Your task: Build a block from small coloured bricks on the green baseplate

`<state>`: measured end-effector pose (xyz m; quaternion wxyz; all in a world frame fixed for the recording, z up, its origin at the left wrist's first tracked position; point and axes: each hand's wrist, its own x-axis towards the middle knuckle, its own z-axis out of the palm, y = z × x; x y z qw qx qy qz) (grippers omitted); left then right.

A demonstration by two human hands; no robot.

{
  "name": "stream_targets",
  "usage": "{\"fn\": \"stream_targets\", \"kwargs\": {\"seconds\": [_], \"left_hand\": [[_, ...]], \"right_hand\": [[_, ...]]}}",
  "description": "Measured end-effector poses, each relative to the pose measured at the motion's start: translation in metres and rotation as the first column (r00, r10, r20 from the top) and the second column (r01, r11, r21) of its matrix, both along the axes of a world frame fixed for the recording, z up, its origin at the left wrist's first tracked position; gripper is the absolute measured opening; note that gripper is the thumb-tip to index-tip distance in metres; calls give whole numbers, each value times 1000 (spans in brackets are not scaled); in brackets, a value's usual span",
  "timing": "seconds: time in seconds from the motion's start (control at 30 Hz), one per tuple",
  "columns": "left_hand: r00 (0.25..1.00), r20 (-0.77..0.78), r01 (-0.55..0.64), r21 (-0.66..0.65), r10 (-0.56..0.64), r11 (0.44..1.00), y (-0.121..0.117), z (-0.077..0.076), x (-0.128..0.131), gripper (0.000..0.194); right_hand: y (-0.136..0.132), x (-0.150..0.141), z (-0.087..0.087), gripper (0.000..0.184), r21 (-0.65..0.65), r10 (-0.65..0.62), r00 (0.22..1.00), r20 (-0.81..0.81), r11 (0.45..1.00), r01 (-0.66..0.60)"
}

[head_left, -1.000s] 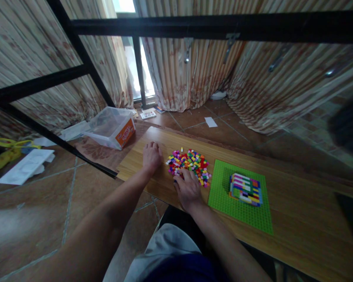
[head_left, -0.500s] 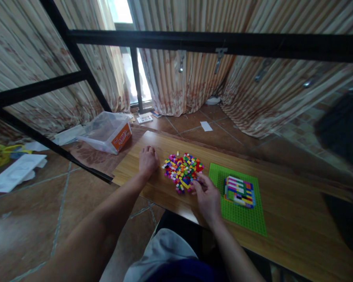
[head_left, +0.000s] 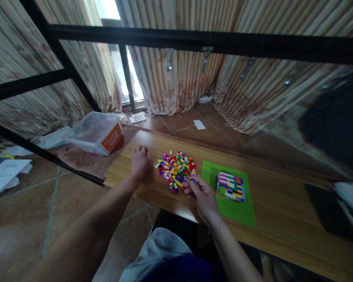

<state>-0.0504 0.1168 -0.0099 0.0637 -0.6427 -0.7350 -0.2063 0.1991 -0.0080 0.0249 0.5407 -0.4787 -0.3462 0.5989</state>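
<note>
A heap of small multicoloured building bricks (head_left: 176, 168) lies loose on the wooden table (head_left: 279, 192). At its lower right edge, my right hand (head_left: 204, 197) pinches what looks like a small blue brick (head_left: 191, 180) between thumb and fingers. Left of the heap, my left hand (head_left: 140, 161) rests on the tabletop with its fingers curled in, and nothing shows in it. To the right lies a green studded baseplate (head_left: 237, 215). It bears a low, layered block of coloured bricks (head_left: 231, 186), with white and pink strips on top.
Beyond the table's left end, a clear plastic box (head_left: 90, 135) with an orange label stands on the floor. A black metal frame (head_left: 153, 37) crosses in front of the curtains. A dark flat object (head_left: 326, 207) lies on the table's right part.
My view has swung slightly to the right. My right hand has turned, and a blue brick now shows at its fingertips. The left hand stays on the table.
</note>
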Motion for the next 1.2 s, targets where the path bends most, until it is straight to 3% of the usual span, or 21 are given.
{"fn": "stream_targets", "kwargs": {"seconds": [0.2, 0.4, 0.6, 0.77, 0.97, 1.07, 1.2], "left_hand": [[1000, -7, -11, -1, 11, 1000, 1, -1, 0, 30], [1000, 4, -5, 6, 5, 1000, 0, -1, 0, 30], [1000, 5, -5, 2, 5, 1000, 0, -1, 0, 31], [1000, 14, -5, 3, 5, 1000, 1, -2, 0, 30], [1000, 15, -1, 1, 1, 1000, 0, 0, 0, 32], [1000, 17, 1, 3, -1, 1000, 0, 0, -1, 31], [1000, 15, 4, 6, -4, 1000, 0, 1, -1, 32]], "right_hand": [[-2, 1, 0, 32, 45, -18, 998, 54, 999, 15], [-2, 2, -8, 34, 28, -115, 989, 95, 993, 113], [-1, 2, -16, 35, 5, -52, 920, 388, 998, 55], [5, -1, -15, 31, 147, -101, 817, 568, 989, 20], [19, -6, -21, 24, 353, -212, 744, 634, 935, -35], [20, -5, -24, 25, 370, -205, 754, 624, 928, -53], [16, -4, -22, 31, 307, -156, 834, 530, 952, -17]]}}
